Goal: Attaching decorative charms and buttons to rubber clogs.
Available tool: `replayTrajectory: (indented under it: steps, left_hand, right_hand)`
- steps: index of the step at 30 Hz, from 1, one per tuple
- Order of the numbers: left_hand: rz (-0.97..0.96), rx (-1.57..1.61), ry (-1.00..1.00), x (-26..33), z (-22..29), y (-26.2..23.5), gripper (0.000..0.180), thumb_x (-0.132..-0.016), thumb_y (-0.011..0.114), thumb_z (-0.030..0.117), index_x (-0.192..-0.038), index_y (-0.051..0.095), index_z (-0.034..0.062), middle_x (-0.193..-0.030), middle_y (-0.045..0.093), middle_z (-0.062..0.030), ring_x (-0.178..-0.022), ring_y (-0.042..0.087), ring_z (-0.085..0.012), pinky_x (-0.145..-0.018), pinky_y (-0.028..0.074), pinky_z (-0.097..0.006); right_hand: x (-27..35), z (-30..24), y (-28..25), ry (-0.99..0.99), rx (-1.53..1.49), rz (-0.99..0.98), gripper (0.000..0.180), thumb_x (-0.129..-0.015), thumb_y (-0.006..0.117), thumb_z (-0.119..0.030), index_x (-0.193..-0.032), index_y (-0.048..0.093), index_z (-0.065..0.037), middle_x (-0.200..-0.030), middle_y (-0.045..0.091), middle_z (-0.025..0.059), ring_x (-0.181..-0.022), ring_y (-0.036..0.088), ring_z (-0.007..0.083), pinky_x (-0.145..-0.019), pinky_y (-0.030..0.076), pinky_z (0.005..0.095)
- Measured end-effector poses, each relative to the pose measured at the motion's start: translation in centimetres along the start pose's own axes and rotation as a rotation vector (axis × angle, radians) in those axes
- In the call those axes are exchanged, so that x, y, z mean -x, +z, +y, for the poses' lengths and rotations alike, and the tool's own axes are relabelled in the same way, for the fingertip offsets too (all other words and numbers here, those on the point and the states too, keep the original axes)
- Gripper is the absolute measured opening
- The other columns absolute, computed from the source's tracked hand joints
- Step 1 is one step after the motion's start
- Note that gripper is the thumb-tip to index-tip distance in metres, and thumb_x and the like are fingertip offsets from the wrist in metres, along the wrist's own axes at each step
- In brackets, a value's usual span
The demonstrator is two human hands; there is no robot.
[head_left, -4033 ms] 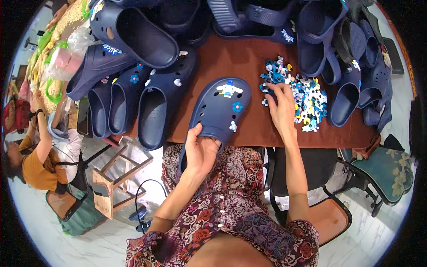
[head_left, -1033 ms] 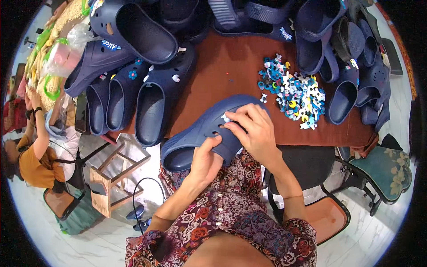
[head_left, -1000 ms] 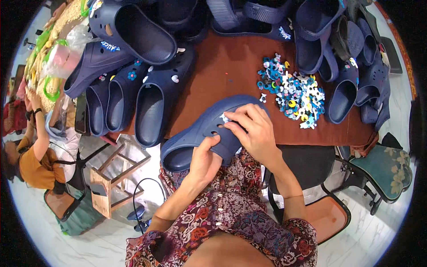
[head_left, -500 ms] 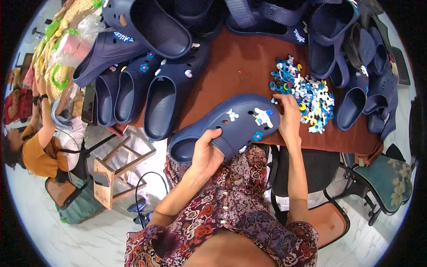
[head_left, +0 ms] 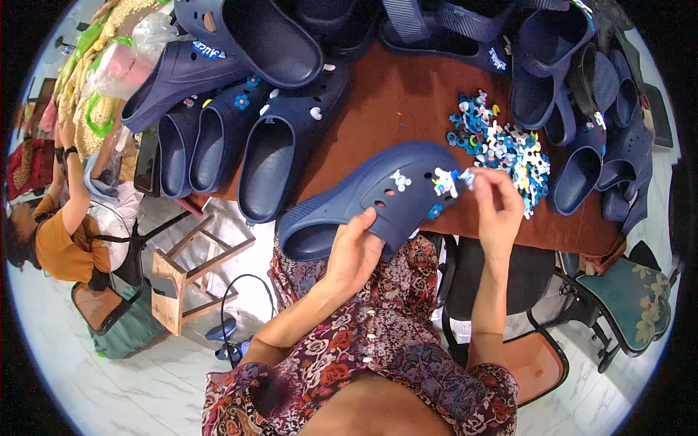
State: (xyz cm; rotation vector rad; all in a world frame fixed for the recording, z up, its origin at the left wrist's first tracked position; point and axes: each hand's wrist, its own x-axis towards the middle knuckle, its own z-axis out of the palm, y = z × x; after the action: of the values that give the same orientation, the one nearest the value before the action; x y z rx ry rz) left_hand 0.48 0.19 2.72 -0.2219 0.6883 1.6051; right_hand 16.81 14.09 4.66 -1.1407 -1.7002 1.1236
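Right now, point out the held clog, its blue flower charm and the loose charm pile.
Held clog (head_left: 365, 183), head view: side of upper.
Blue flower charm (head_left: 435, 211), head view: centre.
Loose charm pile (head_left: 509, 151), head view: middle.

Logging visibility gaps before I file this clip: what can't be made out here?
Head view, all:
Left hand: most fingertips, hidden by the held clog.
Pinched charm in the right hand: exact shape, small and blurred.
Charm pile: lower pieces, covered by others.
Uppermost clogs: cut off by the top edge.
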Motion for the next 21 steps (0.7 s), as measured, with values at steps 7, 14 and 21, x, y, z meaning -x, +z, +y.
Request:
replayTrajectory:
  steps: [7,14,21]
  left_hand:
    - [-0.022,-0.203,0.122,0.0,-1.5,0.4,0.044,-0.096,0.059,0.019,-0.132,0.047,-0.0039,-0.129,0.056,-0.0115,-0.122,0.053,-0.0211,-0.108,0.038,-0.041]
    - [-0.025,-0.249,0.155,0.2,-1.7,-0.1,0.041,-0.096,0.058,0.018,-0.131,0.047,-0.0018,-0.128,0.056,-0.0103,-0.12,0.054,-0.019,-0.106,0.04,-0.038]
    - [0.036,-0.255,0.198,-0.4,-1.9,0.2,0.032,-0.093,0.061,0.003,-0.125,0.054,0.0014,-0.118,0.061,-0.0055,-0.11,0.058,-0.0134,-0.099,0.046,-0.031]
  right_hand:
    - [1.9,-2.5,4.1,-0.027,-0.075,-0.348,0.011,-0.086,0.068,-0.003,-0.097,0.071,-0.001,-0.085,0.066,0.0043,-0.074,0.062,0.0084,-0.063,0.048,0.0219]
    - [2.4,-2.2,4.9,-0.024,0.036,-0.336,0.01,-0.082,0.072,-0.005,-0.091,0.071,-0.002,-0.078,0.061,0.0016,-0.061,0.053,0.0058,-0.054,0.041,0.0216]
    - [3.5,-1.8,5.9,-0.005,-0.034,-0.234,0.007,-0.082,0.073,-0.004,-0.088,0.07,-0.001,-0.078,0.061,0.0032,-0.063,0.056,0.0068,-0.054,0.043,0.0207]
